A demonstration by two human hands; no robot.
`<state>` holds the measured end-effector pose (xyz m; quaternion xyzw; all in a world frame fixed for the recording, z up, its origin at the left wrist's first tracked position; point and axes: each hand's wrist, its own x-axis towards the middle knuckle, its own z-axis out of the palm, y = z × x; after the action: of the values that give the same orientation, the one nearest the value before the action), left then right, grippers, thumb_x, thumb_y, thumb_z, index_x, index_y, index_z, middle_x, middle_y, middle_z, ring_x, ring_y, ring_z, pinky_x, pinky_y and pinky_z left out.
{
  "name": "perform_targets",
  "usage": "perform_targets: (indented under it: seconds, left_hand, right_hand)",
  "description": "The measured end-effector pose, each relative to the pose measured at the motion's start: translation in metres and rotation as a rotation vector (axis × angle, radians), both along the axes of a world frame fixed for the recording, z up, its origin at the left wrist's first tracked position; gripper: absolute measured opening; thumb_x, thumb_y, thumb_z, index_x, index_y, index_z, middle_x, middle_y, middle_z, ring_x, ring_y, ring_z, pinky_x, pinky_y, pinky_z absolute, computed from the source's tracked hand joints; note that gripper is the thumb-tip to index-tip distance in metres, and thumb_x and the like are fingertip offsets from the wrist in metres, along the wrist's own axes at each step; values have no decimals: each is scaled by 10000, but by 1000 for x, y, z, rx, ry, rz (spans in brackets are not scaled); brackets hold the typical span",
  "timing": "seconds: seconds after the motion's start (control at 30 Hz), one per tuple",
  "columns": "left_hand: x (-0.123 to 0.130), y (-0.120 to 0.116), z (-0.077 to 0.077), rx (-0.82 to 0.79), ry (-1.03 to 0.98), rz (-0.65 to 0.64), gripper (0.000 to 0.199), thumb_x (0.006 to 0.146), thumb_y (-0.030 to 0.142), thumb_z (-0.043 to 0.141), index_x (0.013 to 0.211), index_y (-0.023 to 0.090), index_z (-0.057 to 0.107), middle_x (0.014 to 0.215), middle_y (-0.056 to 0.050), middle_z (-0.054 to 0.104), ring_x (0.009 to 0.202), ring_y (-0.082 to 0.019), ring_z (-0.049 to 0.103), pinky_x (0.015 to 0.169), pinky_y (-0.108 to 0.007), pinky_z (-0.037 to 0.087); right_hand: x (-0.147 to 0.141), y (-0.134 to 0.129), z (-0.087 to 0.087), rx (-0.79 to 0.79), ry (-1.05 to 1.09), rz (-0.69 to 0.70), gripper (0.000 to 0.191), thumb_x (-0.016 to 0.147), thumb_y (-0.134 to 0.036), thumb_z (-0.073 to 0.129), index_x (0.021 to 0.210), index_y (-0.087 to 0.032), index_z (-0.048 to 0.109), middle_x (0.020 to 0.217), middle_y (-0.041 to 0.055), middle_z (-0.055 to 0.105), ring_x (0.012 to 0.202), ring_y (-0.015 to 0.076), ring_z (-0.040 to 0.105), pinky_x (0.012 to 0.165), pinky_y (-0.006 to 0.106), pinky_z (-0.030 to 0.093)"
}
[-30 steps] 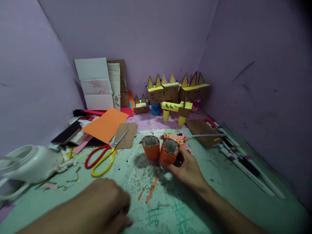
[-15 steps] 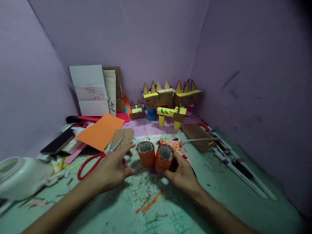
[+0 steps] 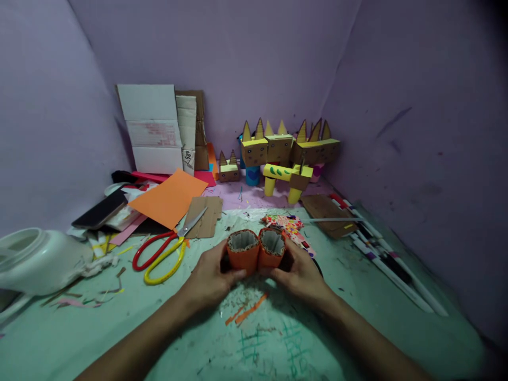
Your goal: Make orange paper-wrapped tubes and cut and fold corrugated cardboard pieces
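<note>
Two short cardboard tubes wrapped in orange paper stand upright side by side, touching, with their hollow ends facing up. My left hand (image 3: pixel 216 278) grips the left orange tube (image 3: pixel 243 259), thumb across its front. Around the right orange tube (image 3: pixel 271 255) my right hand (image 3: pixel 299 272) is closed from the right side. Thin orange paper strips (image 3: pixel 251 309) and brown crumbs lie on the table just in front of the tubes. Scissors (image 3: pixel 169 254) with one red and one yellow handle rest to the left of my left hand.
Orange paper (image 3: pixel 170 198) and a cardboard piece (image 3: pixel 205 217) lie at left, near a white pot (image 3: pixel 43 262). Cardboard animal figures (image 3: pixel 278 180) stand at the back. Several markers (image 3: pixel 391 270) lie at right, beside brown cardboard (image 3: pixel 327 214). Purple walls (image 3: pixel 254 58) enclose the far side.
My left hand has moved right and closed on the left tube, which it was apart from before. The two tubes now stand closer together. The camera view has shifted slightly.
</note>
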<state>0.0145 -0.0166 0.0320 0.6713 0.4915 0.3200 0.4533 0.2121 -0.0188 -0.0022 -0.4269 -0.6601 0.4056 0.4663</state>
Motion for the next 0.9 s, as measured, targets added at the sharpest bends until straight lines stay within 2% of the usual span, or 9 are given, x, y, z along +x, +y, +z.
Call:
perform_targets:
  seconds: [0.17, 0.43, 0.63, 0.77, 0.9]
  left_hand:
    - [1, -2, -15, -22, 18, -25, 350, 708, 186, 659, 1052, 172, 594, 1012, -58, 685, 946, -236, 613, 847, -357, 475]
    - [0, -2, -15, 14, 86, -28, 305, 725, 188, 641, 1027, 166, 600, 967, -55, 681, 891, -234, 604, 780, -339, 471]
    - [5, -3, -16, 13, 53, -16, 294, 707, 227, 689, 977, 146, 604, 945, -67, 684, 888, -241, 604, 740, -315, 469]
    - [2, 0, -15, -108, -168, 3, 398, 673, 224, 711, 1042, 137, 589, 987, -93, 697, 903, -255, 627, 755, -324, 487]
    - [-8, 4, -11, -160, -567, 98, 480, 626, 305, 762, 1046, 143, 596, 961, -86, 712, 860, -243, 653, 746, -312, 506]
  right_hand:
    - [0, 1, -2, 14, -33, 33, 388, 685, -169, 686, 1059, -180, 581, 1033, 59, 662, 918, 224, 604, 868, 365, 462]
    - [0, 3, -4, 46, 34, 72, 403, 686, -137, 684, 1075, -171, 584, 1039, 50, 660, 930, 214, 596, 860, 338, 460]
    - [-3, 3, -7, 29, 57, 75, 393, 677, -192, 714, 1048, -177, 587, 999, 41, 659, 867, 205, 591, 851, 365, 466]
    - [-1, 3, -2, -54, 133, 32, 437, 634, -227, 754, 1035, -194, 585, 973, 44, 663, 882, 222, 605, 814, 364, 481]
    - [1, 29, 30, -73, 81, -54, 454, 620, -279, 768, 1026, -191, 584, 961, 58, 666, 847, 217, 617, 771, 355, 491]
